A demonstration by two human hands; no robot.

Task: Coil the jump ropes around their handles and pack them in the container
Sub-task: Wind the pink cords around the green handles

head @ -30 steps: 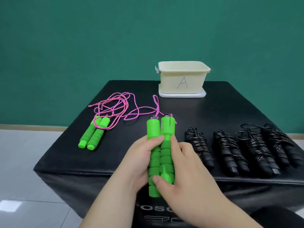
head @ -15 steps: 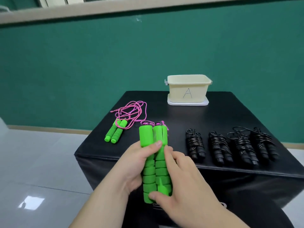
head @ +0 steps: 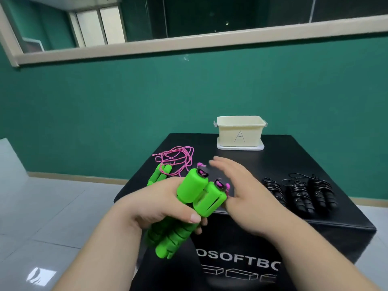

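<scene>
green handles [head: 194, 191] now clamped in the left hand [head: 159, 204] alone, right hand [head: 245, 190] off, fingers apart, ready for winding.

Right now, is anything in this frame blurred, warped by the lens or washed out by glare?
Head view: the right hand is blurred, most of all at the fingertips. The left hand and the green handles it grips are sharp. The window ledge bows from the wide lens, and a small glare patch sits on the floor tiles.
</scene>
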